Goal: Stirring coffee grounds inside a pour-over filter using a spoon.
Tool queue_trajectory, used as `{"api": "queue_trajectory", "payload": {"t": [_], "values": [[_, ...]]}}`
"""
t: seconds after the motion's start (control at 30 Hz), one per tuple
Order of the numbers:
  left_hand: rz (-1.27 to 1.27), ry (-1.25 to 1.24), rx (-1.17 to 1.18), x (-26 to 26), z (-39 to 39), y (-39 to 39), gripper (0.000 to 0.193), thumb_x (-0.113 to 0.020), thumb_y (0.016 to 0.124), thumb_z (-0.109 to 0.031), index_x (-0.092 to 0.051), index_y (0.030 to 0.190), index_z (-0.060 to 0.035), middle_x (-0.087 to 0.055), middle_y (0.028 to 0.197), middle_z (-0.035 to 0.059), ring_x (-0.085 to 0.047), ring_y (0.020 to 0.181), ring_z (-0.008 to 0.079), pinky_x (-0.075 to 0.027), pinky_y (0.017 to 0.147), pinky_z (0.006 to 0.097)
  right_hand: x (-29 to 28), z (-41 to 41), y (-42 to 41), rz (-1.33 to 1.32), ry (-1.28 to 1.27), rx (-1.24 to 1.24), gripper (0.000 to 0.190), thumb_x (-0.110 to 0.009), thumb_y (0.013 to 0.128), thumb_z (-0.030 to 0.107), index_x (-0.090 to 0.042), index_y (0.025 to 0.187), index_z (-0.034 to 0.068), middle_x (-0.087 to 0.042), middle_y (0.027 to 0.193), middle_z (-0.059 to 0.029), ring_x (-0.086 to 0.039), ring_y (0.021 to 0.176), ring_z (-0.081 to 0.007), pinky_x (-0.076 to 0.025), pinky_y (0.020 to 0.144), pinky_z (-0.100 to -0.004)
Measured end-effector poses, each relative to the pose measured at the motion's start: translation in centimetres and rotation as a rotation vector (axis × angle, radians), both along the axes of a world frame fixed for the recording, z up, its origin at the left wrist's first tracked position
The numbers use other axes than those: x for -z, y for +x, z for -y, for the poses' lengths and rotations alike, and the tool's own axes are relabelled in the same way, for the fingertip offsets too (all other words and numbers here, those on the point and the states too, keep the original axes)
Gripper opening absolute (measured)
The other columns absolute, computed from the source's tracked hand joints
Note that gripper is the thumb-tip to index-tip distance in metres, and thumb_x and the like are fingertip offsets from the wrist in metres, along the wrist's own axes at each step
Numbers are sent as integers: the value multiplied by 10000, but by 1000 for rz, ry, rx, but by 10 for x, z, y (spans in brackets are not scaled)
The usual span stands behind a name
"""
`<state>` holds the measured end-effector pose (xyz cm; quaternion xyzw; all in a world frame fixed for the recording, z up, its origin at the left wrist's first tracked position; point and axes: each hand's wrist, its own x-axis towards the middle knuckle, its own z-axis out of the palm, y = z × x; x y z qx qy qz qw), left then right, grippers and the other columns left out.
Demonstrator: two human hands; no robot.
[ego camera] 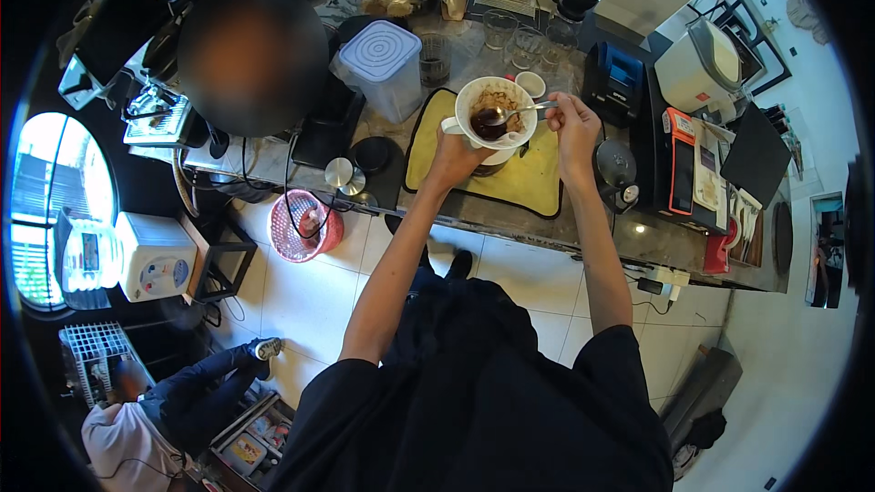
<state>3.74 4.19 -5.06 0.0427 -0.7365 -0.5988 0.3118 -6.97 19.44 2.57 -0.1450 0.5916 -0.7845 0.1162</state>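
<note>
My left hand (459,157) holds a white cup (463,97) by its lower side, above a yellow cloth with a dark edge (437,123). Dark brown liquid and wet brown residue lie inside the cup. Between the fingers of my right hand (575,124) is the handle of a metal spoon (540,106), its bowl inside the cup. Partly hidden below the cup is a glass vessel (489,167) with dark contents, on the cloth. A small white round dish (530,84) lies just beyond the cup's rim.
A lidded plastic container (383,75), glasses (500,29) and a laptop (506,0) stand across the counter. To the right are a black printer (613,82) and a kettle-like dark vessel (615,162). A pink basket (305,225) is on the floor; another person (137,437) sits at lower left.
</note>
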Motion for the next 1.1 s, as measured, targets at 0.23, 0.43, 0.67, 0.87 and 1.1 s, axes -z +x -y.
{"api": "queue_trajectory", "payload": {"t": [0.23,0.43,0.67,0.87,1.1], "values": [[79,-48,97,-9,3,4,573,-794,734,-39,-521,1235,9,-630,1159,99,-613,1046,184,-496,912,312,-29,-5,6,-206,132,-1,231,-547,975,159,-674,953,-33,-604,727,-17,-468,619,-28,-344,561,-183],[64,85,168,-24,-1,8,612,-789,731,-25,-487,1262,5,-610,1184,96,-601,1067,187,-488,931,310,-23,6,11,-588,393,-32,242,-552,975,190,-677,956,-16,-585,704,-4,-512,667,-49,-380,605,-206],[100,107,143,-35,-6,10,632,-787,718,-5,-474,1266,-5,-594,1201,97,-587,1087,185,-485,939,315,-4,7,0,-386,375,-36,256,-538,958,195,-675,896,-12,-555,617,-18,-491,580,-76,-387,564,-248],[195,36,103,-31,-6,9,629,-790,717,-13,-478,1264,-5,-594,1204,95,-586,1090,183,-480,946,316,-2,2,-4,25,52,-98,258,-523,967,169,-672,862,-13,-550,654,23,-460,584,-46,-338,554,-196],[145,74,102,-30,-6,7,671,-815,699,-33,-476,1277,-1,-592,1214,96,-583,1100,189,-472,959,320,-17,2,3,-121,56,-26,230,-547,968,158,-684,926,-22,-555,688,8,-445,618,-39,-329,573,-184]]}}
